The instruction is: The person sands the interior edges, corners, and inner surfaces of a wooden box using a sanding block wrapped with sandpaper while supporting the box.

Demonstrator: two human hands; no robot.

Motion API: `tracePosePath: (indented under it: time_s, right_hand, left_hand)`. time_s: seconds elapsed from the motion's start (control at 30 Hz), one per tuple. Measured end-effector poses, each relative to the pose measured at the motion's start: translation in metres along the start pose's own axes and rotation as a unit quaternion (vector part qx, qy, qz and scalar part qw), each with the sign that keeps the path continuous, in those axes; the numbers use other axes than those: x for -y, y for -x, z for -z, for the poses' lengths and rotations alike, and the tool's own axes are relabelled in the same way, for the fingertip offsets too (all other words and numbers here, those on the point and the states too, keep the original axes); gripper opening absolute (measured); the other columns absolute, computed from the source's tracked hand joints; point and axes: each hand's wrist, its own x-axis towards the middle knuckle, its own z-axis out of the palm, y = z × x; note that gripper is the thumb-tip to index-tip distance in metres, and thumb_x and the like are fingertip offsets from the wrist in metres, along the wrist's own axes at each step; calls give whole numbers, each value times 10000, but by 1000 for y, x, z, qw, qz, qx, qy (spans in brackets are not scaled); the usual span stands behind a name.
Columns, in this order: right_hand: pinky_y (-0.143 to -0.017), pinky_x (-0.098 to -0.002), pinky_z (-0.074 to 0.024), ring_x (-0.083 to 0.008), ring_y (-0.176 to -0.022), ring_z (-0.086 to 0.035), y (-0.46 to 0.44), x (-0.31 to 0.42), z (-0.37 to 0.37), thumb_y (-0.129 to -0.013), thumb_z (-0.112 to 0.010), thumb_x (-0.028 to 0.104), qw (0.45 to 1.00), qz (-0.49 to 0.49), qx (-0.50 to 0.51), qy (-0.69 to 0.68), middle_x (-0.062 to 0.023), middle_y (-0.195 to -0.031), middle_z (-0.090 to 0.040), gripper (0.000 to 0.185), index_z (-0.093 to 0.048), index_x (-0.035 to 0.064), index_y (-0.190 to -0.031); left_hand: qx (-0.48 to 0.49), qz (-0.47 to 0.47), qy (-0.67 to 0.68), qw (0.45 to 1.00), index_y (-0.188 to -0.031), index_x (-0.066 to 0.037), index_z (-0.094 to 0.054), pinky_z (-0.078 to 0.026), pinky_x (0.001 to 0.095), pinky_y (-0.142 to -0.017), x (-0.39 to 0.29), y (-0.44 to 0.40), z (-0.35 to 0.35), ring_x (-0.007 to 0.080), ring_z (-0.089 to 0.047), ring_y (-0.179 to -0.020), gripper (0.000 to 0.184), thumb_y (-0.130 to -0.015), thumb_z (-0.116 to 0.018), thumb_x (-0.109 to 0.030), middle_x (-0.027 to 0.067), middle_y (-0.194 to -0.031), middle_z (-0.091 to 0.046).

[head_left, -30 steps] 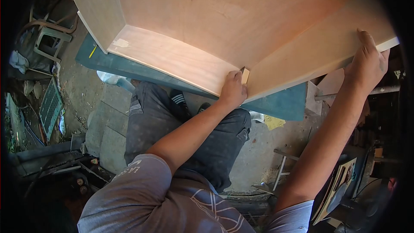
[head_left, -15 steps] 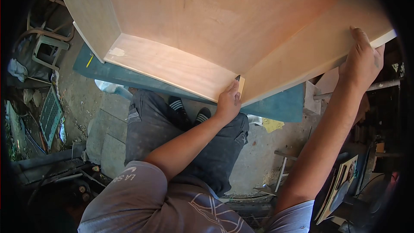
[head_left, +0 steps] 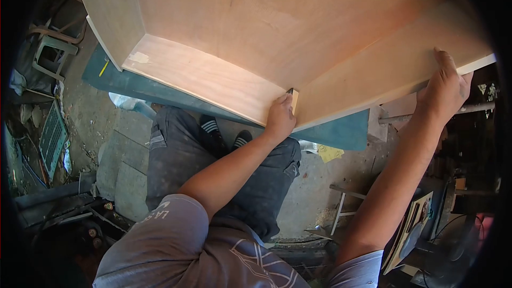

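The left hand (head_left: 281, 117) grasps a small block (head_left: 294, 100) at the inner corner of the wooden box (head_left: 213, 69); the right hand (head_left: 444, 92) clasps the box's outer edge. The box lies over a teal board (head_left: 341, 132) before the knees.

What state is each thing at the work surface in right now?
Wooden box: open side toward the person, on the green surface.
Small block: held at the inner corner.
Left hand: closed on the block.
Right hand: gripping the box's edge.
Yellow stick: lying loose.
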Motion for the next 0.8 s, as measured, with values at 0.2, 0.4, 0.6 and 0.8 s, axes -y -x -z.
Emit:
tracePosePath:
  time_s: [0.2,0.4,0.6,0.8]
  right_hand:
    - [-884,-321,-534,-204,-934,-671,-15,-14,0,-809,-736,-60,1000,-4,3,-4,-101,-1088,-702,388,-651,-61,-1188]
    - [-903,-344,-548,-228,-1013,-660,-20,-6,0,-799,-704,-86,997,0,23,77,-127,-1148,-679,440,-637,-60,-1233]
    - [-896,-356,-555,-238,-1018,-660,-14,-3,-2,-817,-697,-87,998,-15,15,62,-131,-1155,-675,422,-624,-73,-1232]
    - [-901,-340,-531,-231,-1020,-654,-14,-6,2,-829,-686,-82,999,-4,18,29,-136,-1180,-675,462,-605,-76,-1284]
  left_hand:
    - [-74,-13,14,997,-1030,77,-636,-514,519,-853,-5,-3,-5,478,-621,-1005,225,-817,-560,69,263,-1024,-652]
    - [-69,12,28,997,-933,72,-596,-505,507,-782,-4,19,-9,477,-622,-882,204,-741,-541,118,262,-961,-636]
    - [-85,36,23,995,-1098,104,-652,-543,474,-816,6,-17,-24,465,-644,-939,342,-770,-555,112,256,-1031,-666]
    - [-36,61,74,995,-1212,105,-655,-531,450,-939,2,-13,-17,426,-640,-1068,411,-810,-582,58,228,-1163,-692]
